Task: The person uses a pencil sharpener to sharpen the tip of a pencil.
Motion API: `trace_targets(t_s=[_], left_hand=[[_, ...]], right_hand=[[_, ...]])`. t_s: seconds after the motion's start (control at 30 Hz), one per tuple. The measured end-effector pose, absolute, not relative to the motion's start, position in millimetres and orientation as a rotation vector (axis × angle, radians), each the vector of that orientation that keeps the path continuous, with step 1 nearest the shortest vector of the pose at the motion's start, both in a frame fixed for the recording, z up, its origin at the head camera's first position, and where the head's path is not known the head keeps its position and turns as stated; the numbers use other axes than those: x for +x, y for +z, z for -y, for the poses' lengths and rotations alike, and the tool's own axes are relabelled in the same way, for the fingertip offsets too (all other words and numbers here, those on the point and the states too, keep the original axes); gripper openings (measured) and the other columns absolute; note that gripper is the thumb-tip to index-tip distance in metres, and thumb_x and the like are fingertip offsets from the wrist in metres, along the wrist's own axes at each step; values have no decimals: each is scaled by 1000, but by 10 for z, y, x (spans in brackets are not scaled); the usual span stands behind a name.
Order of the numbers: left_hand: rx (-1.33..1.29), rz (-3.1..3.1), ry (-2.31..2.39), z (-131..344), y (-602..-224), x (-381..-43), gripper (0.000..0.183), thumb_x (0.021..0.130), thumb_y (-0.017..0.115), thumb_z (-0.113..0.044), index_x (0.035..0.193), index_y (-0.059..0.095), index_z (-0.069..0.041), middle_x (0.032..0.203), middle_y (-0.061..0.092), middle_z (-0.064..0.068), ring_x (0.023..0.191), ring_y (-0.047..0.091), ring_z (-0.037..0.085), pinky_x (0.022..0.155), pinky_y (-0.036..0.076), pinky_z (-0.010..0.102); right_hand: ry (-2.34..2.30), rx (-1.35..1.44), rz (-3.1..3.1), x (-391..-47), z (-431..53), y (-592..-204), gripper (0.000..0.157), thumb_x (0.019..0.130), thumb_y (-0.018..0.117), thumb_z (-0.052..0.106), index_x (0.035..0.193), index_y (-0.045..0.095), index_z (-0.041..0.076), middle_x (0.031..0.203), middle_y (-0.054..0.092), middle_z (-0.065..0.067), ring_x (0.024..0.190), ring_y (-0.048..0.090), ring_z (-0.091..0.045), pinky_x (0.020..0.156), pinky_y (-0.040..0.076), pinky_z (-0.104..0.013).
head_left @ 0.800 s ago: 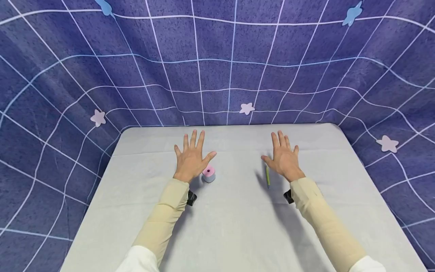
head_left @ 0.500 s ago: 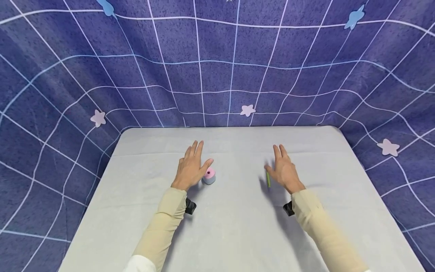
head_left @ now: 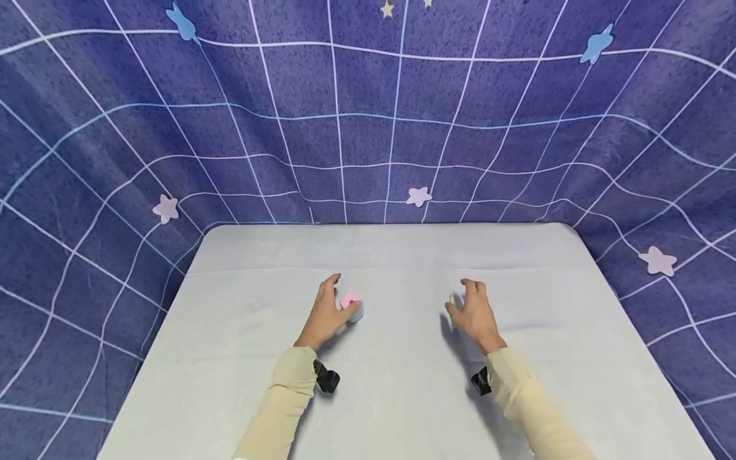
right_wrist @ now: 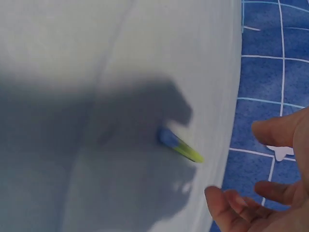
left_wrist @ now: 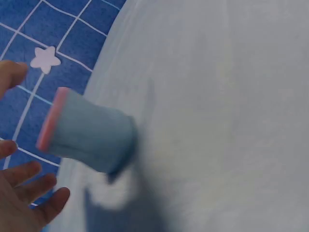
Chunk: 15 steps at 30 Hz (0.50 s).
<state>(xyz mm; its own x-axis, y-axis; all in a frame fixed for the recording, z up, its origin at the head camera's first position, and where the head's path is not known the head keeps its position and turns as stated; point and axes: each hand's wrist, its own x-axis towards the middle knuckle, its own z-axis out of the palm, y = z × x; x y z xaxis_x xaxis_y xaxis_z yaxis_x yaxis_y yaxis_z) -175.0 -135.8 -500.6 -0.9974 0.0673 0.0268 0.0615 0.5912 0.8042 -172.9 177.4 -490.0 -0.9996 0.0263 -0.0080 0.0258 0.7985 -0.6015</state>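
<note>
The left hand is wide and holds nothing; in the head view its thumb hides part of the pink-topped cylinder, upright on the table. The right hand, also wide and unladen, hides much of the nearby pen. Both wrist views crop the hands.

High forward-and-down head view, close low wrist views, white table common to all
</note>
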Motion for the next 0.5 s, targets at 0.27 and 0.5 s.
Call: trace_targets(t_s=[0.27,0.5], left_hand=[[62,-2789,1599,1246,-5247,-1669,77,78,75,-20,139,34,1,135,43,25,122,47,38,102,40,50],[7,-2791,1668,1187,-5386,-1690,71,76,76,-13,136,39,0,129,48,22,115,53,34,98,44,47]], right_hand=[[1021,-243,2999,-1669,-1738,-5064,64,83,67,22,134,41,-5,130,37,-31,99,57,-43,84,48,-53],[988,-256,3003,-1649,-1703,-5139,60,79,70,20,127,46,-8,121,45,-31,92,57,-38,82,49,-50]])
